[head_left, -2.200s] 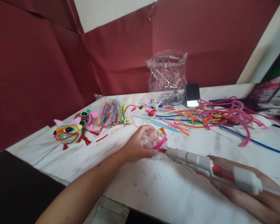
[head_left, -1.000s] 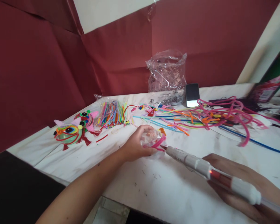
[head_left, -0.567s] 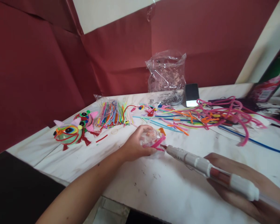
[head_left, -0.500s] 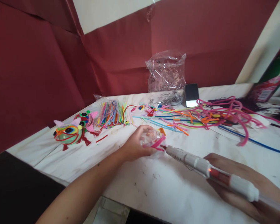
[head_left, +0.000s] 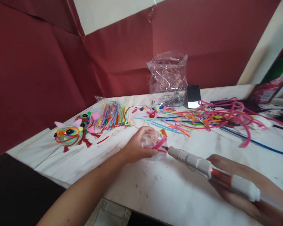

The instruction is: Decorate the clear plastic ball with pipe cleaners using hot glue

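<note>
My left hand (head_left: 140, 145) is wrapped round a clear plastic ball (head_left: 160, 154) just above the white tabletop. Pink pipe cleaner (head_left: 158, 143) runs across the ball's side, and a yellow-orange piece (head_left: 163, 132) sits near its top. In my right hand (head_left: 235, 175) is a white glue gun (head_left: 195, 163) with a glowing orange light and a clear stick at its rear. Its nozzle tip points left and meets the ball beside the pink pipe cleaner; whether it touches, I cannot tell. The fingers of my right hand are partly hidden behind the gun.
Two decorated ball figures (head_left: 69, 137) stand at the left. Behind my left hand lies a bag of coloured pipe cleaners (head_left: 113, 114). Loose pink pipe cleaners (head_left: 238, 113) tangle at the right. A clear plastic bag (head_left: 168, 77) and a black-and-white box (head_left: 193, 95) stand at the back.
</note>
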`<state>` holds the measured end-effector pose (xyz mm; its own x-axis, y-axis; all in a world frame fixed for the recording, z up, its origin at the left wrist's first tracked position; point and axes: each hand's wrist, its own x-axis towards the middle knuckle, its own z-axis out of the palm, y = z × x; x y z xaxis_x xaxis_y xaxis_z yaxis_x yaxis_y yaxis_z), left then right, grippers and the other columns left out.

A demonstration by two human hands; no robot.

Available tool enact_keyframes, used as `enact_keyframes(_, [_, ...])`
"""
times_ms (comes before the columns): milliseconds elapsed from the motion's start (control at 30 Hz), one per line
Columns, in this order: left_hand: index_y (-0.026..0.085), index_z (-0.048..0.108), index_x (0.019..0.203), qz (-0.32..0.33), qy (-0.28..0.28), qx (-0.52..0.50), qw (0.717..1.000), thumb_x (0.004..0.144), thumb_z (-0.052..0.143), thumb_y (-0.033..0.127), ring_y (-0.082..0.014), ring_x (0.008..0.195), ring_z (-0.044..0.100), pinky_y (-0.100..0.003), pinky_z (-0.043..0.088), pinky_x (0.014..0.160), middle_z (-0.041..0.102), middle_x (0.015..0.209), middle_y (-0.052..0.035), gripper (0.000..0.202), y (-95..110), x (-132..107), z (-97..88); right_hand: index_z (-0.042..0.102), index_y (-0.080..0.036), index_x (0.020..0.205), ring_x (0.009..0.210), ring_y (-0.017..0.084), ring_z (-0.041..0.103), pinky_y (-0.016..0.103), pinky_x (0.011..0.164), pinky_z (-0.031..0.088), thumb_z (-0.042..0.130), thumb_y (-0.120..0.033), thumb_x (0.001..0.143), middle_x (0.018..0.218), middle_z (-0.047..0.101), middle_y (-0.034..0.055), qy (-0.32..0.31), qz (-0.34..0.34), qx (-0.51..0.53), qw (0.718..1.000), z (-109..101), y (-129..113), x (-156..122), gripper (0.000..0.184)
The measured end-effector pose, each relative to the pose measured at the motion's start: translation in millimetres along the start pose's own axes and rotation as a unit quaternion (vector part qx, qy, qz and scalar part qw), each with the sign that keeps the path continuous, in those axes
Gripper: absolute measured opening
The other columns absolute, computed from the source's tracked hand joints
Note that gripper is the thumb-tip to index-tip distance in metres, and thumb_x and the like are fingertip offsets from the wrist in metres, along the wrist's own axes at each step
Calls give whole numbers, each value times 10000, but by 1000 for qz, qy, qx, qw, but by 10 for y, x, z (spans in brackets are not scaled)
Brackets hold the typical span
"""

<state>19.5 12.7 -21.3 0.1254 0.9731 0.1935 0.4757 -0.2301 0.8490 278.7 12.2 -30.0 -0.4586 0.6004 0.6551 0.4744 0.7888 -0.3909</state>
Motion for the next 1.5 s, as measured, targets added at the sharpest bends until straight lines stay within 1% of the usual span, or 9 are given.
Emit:
enact_keyframes(100, [205, 433, 1152, -1, -1, -3, 1000, 602, 744, 297, -256, 1067, 521, -353, 428, 863, 514, 1222, -83, 639, -2, -2, 8, 470, -273, 600, 430, 160, 556, 254, 394, 447, 320, -308, 902, 524, 554, -11, -10, -21, 64, 998, -51, 29, 25, 339])
enact_keyframes(367, [213, 432, 1144, -9, -4, -5, 1000, 600, 746, 310, -240, 1012, 544, -341, 445, 821, 536, 1190, -68, 635, 34, -6, 9, 492, -271, 591, 415, 151, 553, 236, 410, 474, 362, -318, 888, 509, 563, -18, -21, -4, 52, 998, -113, 0, 39, 328])
enact_keyframes(533, [215, 431, 1148, -3, -4, -6, 1000, 605, 749, 312, -245, 1033, 540, -348, 442, 844, 529, 1203, -70, 636, 16, -7, 5, 504, -265, 563, 420, 155, 566, 238, 410, 481, 397, -315, 871, 509, 574, -12, -25, -3, 32, 999, -134, 7, 44, 330])
enact_keyframes(633, [215, 431, 1152, -6, -2, -2, 1000, 608, 747, 306, -247, 1042, 535, -349, 438, 852, 523, 1214, -71, 635, 2, -5, 6, 513, -265, 568, 428, 159, 570, 243, 412, 484, 387, -308, 870, 515, 581, -8, -38, -4, 36, 999, -125, 5, 43, 331])
enact_keyframes(800, [212, 430, 1151, -5, -6, 0, 1000, 606, 747, 323, -253, 1052, 529, -354, 434, 858, 525, 1208, -72, 641, 19, -3, 3, 501, -263, 583, 415, 149, 563, 235, 403, 466, 371, -278, 870, 508, 561, -19, -24, -20, 22, 999, -80, -16, 43, 316])
enact_keyframes(900, [206, 431, 1144, -9, -3, -1, 1000, 598, 747, 317, -264, 1082, 516, -360, 429, 868, 529, 1201, -74, 640, 35, -1, 4, 497, -267, 593, 415, 151, 565, 235, 403, 466, 383, -286, 865, 511, 565, -20, -21, -17, 39, 999, -87, 27, 45, 296])
enact_keyframes(1067, [210, 430, 1151, -11, -3, -5, 1000, 602, 745, 314, -268, 1096, 512, -359, 425, 872, 536, 1198, -70, 641, 18, -6, 11, 507, -281, 617, 434, 157, 578, 225, 391, 471, 472, -316, 809, 525, 580, -31, -59, -11, 96, 994, -129, 118, 42, 199])
enact_keyframes(1300, [216, 438, 1141, -4, 1, 8, 1000, 599, 750, 316, -265, 1094, 511, -358, 424, 875, 516, 1225, -69, 634, 29, -4, 8, 514, -287, 611, 444, 167, 597, 229, 404, 502, 433, -344, 828, 514, 585, -31, -37, 21, 91, 995, -118, 7, 43, 239])
enact_keyframes(1500, [222, 435, 1138, -19, 1, -7, 1000, 599, 747, 303, -259, 1054, 538, -361, 442, 851, 546, 1185, -61, 628, 52, 0, 15, 497, -284, 608, 421, 147, 577, 219, 388, 494, 471, -315, 805, 496, 564, -49, -47, 19, 101, 994, -152, 36, 41, 202])
